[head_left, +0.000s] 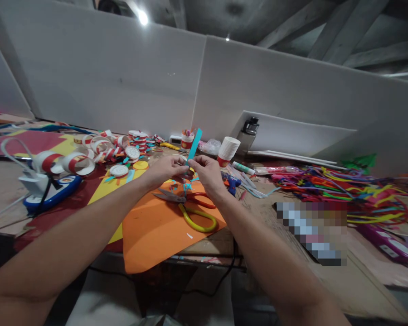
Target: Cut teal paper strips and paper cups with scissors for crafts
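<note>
A narrow teal paper strip [195,144] stands upright between my two hands, over the middle of the table. My right hand [205,171] pinches it near its lower end with thumb and fingertips. Close beside it, the curled fingers of my left hand [170,170] meet at the strip's base; their tips are partly hidden. Below lie scissors [182,199] with one red and one yellow handle loop, blades apart. They rest on a large orange paper sheet [149,240] that reaches past the table's front edge. Small teal scraps [188,186] lie under my hands.
Curled red-and-white cup pieces [80,163] and round white discs [119,170] sit at left, near a blue power strip [52,194]. Stacked paper cups [228,150], a glue stick [243,168] and a bottle [248,136] stand behind. Colourful pipe cleaners [329,185] heap at right.
</note>
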The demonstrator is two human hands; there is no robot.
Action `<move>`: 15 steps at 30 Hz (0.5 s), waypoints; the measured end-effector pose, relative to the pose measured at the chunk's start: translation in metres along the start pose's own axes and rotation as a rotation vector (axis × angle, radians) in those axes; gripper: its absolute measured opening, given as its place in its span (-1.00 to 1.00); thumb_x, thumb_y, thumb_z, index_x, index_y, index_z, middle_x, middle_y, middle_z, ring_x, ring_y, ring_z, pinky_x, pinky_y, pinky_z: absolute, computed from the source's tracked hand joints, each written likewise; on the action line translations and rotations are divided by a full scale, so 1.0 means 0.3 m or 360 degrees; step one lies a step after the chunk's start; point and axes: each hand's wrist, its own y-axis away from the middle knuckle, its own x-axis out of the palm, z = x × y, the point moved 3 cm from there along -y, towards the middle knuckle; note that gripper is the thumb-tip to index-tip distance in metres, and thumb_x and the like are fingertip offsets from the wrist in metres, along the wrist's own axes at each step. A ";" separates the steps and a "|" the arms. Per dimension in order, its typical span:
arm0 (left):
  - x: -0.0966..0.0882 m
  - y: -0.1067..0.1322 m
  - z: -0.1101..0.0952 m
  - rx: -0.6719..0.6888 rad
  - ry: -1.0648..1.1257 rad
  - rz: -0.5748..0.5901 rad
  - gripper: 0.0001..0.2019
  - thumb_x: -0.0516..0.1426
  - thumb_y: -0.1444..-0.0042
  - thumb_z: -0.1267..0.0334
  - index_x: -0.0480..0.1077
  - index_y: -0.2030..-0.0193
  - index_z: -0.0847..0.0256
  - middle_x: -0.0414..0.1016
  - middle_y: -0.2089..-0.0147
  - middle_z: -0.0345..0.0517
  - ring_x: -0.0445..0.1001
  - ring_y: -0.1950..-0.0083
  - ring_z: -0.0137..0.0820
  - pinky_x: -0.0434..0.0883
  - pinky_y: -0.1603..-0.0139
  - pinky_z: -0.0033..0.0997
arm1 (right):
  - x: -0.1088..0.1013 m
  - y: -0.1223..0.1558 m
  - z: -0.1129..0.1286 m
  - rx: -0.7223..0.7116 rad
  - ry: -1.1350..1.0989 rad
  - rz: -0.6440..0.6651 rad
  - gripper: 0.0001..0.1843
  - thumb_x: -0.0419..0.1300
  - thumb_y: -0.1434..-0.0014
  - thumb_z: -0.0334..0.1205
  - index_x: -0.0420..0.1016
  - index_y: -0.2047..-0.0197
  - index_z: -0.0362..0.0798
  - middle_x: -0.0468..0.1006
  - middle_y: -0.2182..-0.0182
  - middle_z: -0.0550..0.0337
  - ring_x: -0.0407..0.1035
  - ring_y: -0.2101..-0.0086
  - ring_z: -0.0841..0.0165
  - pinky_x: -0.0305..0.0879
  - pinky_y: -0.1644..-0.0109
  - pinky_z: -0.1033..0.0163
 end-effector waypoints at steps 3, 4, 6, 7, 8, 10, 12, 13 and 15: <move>0.000 0.002 -0.005 0.0075 -0.0069 -0.0083 -0.61 0.36 0.09 0.03 0.46 0.31 0.33 0.61 0.29 0.06 0.61 0.24 -0.30 0.50 0.24 -0.38 | 0.002 0.011 0.014 0.0009 0.0020 -0.0038 -0.78 0.24 0.01 -0.11 0.41 0.51 -0.08 0.39 0.55 0.30 0.22 0.49 0.45 0.14 0.38 0.32; 0.000 0.004 -0.006 0.0080 -0.0081 -0.0118 -0.61 0.36 0.10 0.02 0.47 0.33 0.34 0.61 0.31 0.05 0.60 0.25 -0.31 0.49 0.24 -0.39 | 0.003 0.014 0.017 0.0012 0.0028 -0.0044 -0.79 0.24 0.02 -0.11 0.41 0.51 -0.08 0.39 0.56 0.30 0.22 0.48 0.45 0.14 0.37 0.32; 0.001 0.005 -0.006 0.0071 -0.0074 -0.0179 -0.60 0.37 0.12 -0.01 0.48 0.39 0.34 0.61 0.35 0.04 0.59 0.31 -0.33 0.48 0.25 -0.38 | 0.006 0.015 0.016 0.0013 0.0019 -0.0042 -0.79 0.25 0.02 -0.12 0.42 0.51 -0.08 0.40 0.55 0.30 0.22 0.48 0.45 0.14 0.36 0.32; 0.001 0.005 -0.005 0.0066 -0.0059 -0.0193 -0.60 0.37 0.14 -0.02 0.48 0.41 0.33 0.60 0.37 0.03 0.58 0.33 -0.34 0.48 0.26 -0.37 | 0.008 0.014 0.013 0.0012 0.0010 -0.0033 -0.79 0.26 0.02 -0.11 0.42 0.51 -0.08 0.40 0.55 0.30 0.22 0.47 0.45 0.15 0.35 0.32; -0.001 0.005 -0.004 0.0063 -0.0041 -0.0198 -0.59 0.38 0.15 -0.03 0.47 0.44 0.33 0.60 0.38 0.03 0.58 0.35 -0.34 0.48 0.27 -0.36 | 0.010 0.011 0.007 0.0011 0.0005 -0.0013 -0.78 0.26 0.01 -0.11 0.41 0.50 -0.08 0.40 0.54 0.30 0.22 0.47 0.46 0.15 0.35 0.32; -0.006 0.002 0.001 0.0058 -0.0011 -0.0178 -0.58 0.38 0.17 -0.04 0.46 0.45 0.33 0.59 0.40 0.02 0.57 0.37 -0.35 0.48 0.29 -0.38 | 0.014 0.004 -0.005 0.0023 0.0014 0.0060 -0.76 0.24 -0.03 -0.07 0.42 0.46 -0.09 0.41 0.50 0.28 0.23 0.45 0.46 0.16 0.33 0.32; -0.018 -0.004 0.009 0.0029 0.0032 -0.0170 -0.56 0.40 0.20 -0.04 0.44 0.46 0.33 0.59 0.41 0.02 0.58 0.37 -0.33 0.48 0.32 -0.39 | 0.012 0.005 -0.007 0.0038 0.0078 0.0141 -0.70 0.19 -0.10 0.01 0.42 0.38 -0.08 0.43 0.45 0.26 0.25 0.43 0.44 0.18 0.32 0.31; -0.027 -0.007 0.014 0.0012 0.0058 -0.0178 -0.56 0.41 0.22 -0.03 0.43 0.46 0.33 0.59 0.40 0.03 0.59 0.37 -0.32 0.48 0.33 -0.40 | 0.005 0.011 0.000 0.0025 0.0148 0.0171 -0.67 0.16 -0.13 0.05 0.41 0.34 -0.08 0.44 0.42 0.24 0.26 0.42 0.44 0.18 0.32 0.30; -0.045 -0.014 0.022 -0.0018 0.0101 -0.0205 -0.56 0.42 0.24 0.00 0.43 0.46 0.34 0.60 0.39 0.05 0.60 0.37 -0.31 0.48 0.36 -0.42 | -0.019 0.041 0.032 -0.0036 0.0391 0.0225 -0.64 0.10 -0.20 0.09 0.40 0.29 -0.08 0.44 0.40 0.22 0.26 0.41 0.42 0.18 0.32 0.29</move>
